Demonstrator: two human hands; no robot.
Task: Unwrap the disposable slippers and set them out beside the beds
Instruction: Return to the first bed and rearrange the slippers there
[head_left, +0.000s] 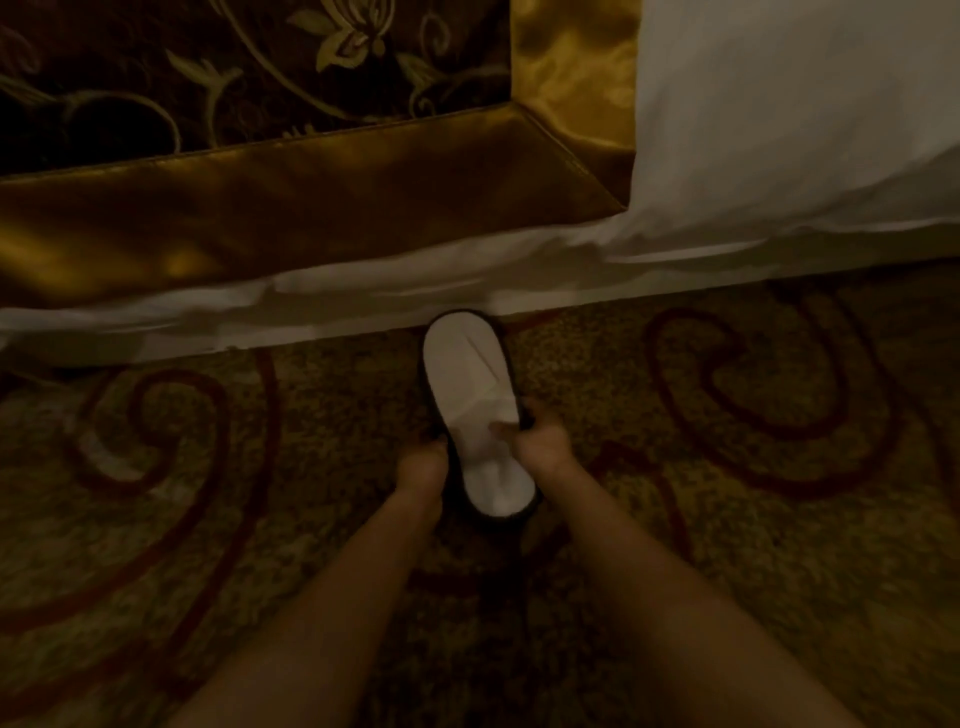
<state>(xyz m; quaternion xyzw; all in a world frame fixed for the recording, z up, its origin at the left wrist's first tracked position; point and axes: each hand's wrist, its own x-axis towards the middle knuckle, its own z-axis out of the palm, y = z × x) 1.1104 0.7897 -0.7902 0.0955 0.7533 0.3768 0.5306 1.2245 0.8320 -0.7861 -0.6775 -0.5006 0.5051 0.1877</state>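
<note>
White slipper (475, 410) with dark edging, gripped by left hand (423, 465) and right hand (543, 444), over patterned carpet (208, 519).

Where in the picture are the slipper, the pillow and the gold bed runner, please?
slipper (470, 379): head view, on its white upper.
pillow (789, 114): head view, on the middle of its white case.
gold bed runner (311, 208): head view, on its shiny gold border band.

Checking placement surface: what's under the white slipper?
The white dark-edged slipper sits over patterned swirl carpet, toe at the white bed skirt. Left hand and right hand grip its sides. The carpet directly beneath is covered; contact cannot be confirmed.
</note>
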